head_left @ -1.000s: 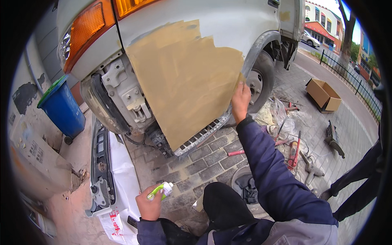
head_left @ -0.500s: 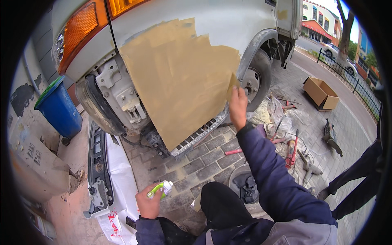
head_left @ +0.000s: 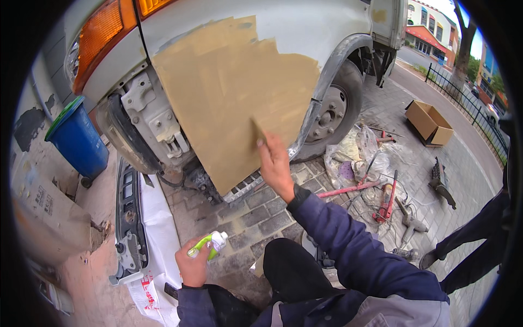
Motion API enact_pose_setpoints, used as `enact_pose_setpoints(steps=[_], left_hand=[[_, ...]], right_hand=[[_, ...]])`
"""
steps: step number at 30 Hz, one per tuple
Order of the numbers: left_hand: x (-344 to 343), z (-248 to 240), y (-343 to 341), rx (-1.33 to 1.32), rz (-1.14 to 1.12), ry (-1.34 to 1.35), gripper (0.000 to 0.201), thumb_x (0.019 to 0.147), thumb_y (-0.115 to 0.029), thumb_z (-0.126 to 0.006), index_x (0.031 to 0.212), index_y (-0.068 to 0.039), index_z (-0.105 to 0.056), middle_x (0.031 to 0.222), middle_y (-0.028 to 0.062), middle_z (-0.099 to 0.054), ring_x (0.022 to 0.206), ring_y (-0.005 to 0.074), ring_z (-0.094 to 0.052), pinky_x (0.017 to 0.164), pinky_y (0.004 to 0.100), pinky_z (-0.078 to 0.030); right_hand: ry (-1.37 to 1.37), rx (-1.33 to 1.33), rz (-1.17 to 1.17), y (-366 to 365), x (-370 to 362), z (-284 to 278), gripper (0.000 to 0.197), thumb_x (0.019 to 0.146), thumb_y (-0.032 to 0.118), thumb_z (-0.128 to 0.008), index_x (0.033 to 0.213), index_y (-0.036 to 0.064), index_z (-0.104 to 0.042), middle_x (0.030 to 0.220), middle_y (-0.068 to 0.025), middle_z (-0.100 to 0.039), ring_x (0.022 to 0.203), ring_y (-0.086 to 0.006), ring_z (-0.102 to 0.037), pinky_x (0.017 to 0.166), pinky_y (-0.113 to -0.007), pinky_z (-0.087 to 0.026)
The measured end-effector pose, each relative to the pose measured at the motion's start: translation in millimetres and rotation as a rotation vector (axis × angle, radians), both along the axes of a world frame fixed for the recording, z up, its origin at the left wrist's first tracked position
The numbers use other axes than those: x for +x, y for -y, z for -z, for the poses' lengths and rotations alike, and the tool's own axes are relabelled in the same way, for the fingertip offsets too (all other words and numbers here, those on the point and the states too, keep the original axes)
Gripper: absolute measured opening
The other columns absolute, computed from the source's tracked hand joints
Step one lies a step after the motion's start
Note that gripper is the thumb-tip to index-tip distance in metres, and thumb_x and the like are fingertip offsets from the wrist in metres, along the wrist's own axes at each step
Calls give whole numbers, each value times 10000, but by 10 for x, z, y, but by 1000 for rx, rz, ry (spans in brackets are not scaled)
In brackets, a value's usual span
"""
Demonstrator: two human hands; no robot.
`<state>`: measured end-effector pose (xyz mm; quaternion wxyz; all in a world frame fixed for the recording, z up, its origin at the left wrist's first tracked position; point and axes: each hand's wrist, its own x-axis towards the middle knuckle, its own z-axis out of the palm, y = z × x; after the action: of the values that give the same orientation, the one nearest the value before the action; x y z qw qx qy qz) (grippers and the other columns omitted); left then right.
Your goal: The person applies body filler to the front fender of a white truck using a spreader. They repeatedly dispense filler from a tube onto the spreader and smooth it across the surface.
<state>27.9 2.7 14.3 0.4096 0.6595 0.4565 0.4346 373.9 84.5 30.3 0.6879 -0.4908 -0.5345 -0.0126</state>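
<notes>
My left hand point(head_left: 193, 266) is wrapped round a small green and white bottle point(head_left: 217, 243), low in front of my lap. In my right hand point(head_left: 276, 166) a thin, flat tan spreader point(head_left: 256, 129) is pinched between thumb and fingers. Its tip lies against the lower middle of a tan coat of filler point(head_left: 218, 92) on the white vehicle door panel point(head_left: 297, 27). Filler covers most of the panel's lower part, its upper edge uneven. Because spreader and filler share one colour, the spreader's edge is hard to make out.
A wheel point(head_left: 332, 111) stands right of the panel. A bucket point(head_left: 310, 245) is partly hidden behind my right arm. Red tools point(head_left: 385, 201) and a heat-gun-shaped tool point(head_left: 411, 226) lie on the paving, near an open cardboard box point(head_left: 429, 124). A removed bumper point(head_left: 131, 218) lies left; another person's legs point(head_left: 474, 245) stand right.
My right hand has swept left and down across the filler with the spreader, away from the wheel side. My left hand has tilted the bottle more upright. The view has shifted slightly.
</notes>
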Motion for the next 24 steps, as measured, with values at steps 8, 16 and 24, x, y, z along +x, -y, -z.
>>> enact_pose_setpoints(steps=[8, 16, 24], left_hand=[[-167, 43, 134, -70, -119, 309, 223, 971, -40, -808, 1165, 67, -834, 1061, 95, -824, 966, 137, -720, 914, 298, -559], [-262, -10, 156, -69, -160, 382, 290, 993, -104, -826, 1213, 84, -813, 1128, 131, -834, 1013, 166, -749, 960, 309, -567], [-264, 56, 136, -85, -226, 236, 213, 953, -57, -848, 1129, 63, -841, 1049, 106, -826, 954, 144, -736, 896, 300, -566]], right_hand=[[-616, -472, -799, 894, -905, 408, 350, 1179, 208, -637, 1419, -30, -727, 1277, -3, -745, 1097, -64, -648, 938, -276, -564], [-431, -550, -908, 1117, -1129, 422, 318, 1171, 182, -641, 1354, -55, -748, 1161, -27, -737, 1049, -87, -645, 927, -275, -539], [-465, -642, -924, 1188, -1199, 515, 287, 1162, 166, -649, 1335, -37, -754, 1153, -30, -712, 1078, -96, -615, 930, -290, -522]])
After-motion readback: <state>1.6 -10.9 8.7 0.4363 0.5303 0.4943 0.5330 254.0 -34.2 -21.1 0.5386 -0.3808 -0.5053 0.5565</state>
